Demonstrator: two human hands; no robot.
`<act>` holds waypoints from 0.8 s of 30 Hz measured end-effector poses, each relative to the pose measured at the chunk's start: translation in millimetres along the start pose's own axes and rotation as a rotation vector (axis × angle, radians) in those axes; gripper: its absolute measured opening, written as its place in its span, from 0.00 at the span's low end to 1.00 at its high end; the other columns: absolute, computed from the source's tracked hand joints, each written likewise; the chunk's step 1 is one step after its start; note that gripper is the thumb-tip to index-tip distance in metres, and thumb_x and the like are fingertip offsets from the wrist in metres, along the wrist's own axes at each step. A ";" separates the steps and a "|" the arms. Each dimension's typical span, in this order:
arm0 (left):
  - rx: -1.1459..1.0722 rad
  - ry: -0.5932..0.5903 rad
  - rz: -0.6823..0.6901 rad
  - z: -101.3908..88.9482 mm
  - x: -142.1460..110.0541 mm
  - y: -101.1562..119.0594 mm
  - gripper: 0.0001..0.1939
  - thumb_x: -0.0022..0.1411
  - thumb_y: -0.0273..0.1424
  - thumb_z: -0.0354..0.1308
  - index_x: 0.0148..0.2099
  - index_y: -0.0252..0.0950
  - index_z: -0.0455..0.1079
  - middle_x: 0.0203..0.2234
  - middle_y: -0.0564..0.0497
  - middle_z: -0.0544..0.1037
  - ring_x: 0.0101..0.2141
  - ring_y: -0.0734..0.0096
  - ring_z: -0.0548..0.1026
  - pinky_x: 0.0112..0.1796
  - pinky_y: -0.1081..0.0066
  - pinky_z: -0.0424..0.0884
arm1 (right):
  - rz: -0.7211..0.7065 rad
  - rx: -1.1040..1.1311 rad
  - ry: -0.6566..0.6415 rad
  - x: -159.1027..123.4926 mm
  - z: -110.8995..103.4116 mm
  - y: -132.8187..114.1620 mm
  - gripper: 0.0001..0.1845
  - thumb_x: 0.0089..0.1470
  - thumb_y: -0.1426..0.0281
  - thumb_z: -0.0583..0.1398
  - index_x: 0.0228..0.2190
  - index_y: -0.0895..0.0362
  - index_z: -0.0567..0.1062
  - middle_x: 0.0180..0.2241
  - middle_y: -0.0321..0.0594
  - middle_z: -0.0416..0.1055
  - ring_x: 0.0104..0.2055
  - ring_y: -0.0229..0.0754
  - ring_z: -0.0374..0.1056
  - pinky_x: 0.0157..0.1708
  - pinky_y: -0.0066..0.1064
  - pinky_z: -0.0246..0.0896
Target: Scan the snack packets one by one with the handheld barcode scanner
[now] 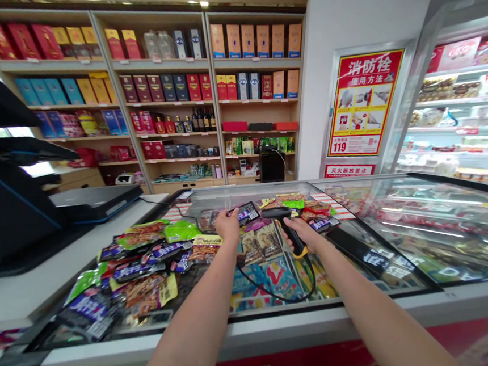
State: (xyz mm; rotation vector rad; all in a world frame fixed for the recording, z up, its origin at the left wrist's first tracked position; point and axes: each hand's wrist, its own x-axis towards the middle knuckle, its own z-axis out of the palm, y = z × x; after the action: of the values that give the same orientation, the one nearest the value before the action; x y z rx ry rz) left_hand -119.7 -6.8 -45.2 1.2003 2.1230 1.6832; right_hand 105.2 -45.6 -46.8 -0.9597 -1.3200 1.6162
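Note:
My left hand (228, 226) pinches the edge of a dark snack packet (248, 212), which shows a barcode label on its upper face. In my right hand (303, 235) is a black and yellow barcode scanner (277, 213), its head turned left toward the packet. Its black cable (275, 301) loops down over the glass lid. Left of my left hand lies a heap of snack packets (148, 257), purple, black, green and yellow. Just beyond the scanner, a smaller group of packets (319, 213) is spread out.
A glass-topped chest freezer (281, 315) is under my hands. A black phone-like slab (356, 250) lies on its glass, to the right. A counter with a scale (95, 199) and a dark terminal (6, 198) stands at left. Shelves (215, 100) of boxed goods line the back wall.

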 end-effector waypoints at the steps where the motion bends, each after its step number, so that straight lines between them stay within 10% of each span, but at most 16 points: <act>1: 0.007 0.019 0.006 -10.0 4.2 -3.7 0.14 0.53 0.38 0.58 0.37 0.35 0.78 0.31 0.45 0.80 0.34 0.61 0.77 0.36 0.67 0.69 | 0.005 -0.003 -0.022 2.8 10.6 -2.2 0.21 0.48 0.52 0.62 0.27 0.56 0.63 0.17 0.30 0.66 0.13 0.32 0.59 0.11 0.24 0.58; 14: 0.370 0.165 -0.012 -149.9 34.6 -34.4 0.14 0.57 0.40 0.57 0.40 0.39 0.76 0.35 0.45 0.80 0.41 0.56 0.76 0.42 0.63 0.66 | 0.091 -0.013 -0.327 38.5 147.6 8.9 0.21 0.50 0.52 0.61 0.29 0.55 0.63 0.15 0.29 0.65 0.12 0.32 0.59 0.12 0.24 0.57; 24: 0.373 0.192 0.028 -171.3 35.5 -46.6 0.11 0.55 0.34 0.58 0.43 0.40 0.72 0.40 0.46 0.78 0.44 0.55 0.73 0.47 0.57 0.63 | 0.093 -0.065 -0.375 45.3 179.0 11.8 0.18 0.53 0.54 0.60 0.32 0.54 0.62 0.15 0.28 0.66 0.13 0.33 0.60 0.12 0.24 0.58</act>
State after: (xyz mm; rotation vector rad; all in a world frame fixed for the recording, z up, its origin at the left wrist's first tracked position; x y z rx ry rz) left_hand -265.2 -110.4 -15.6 1.2019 2.6380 1.5093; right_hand -77.8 -69.5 -32.5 -0.7895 -1.6059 1.9001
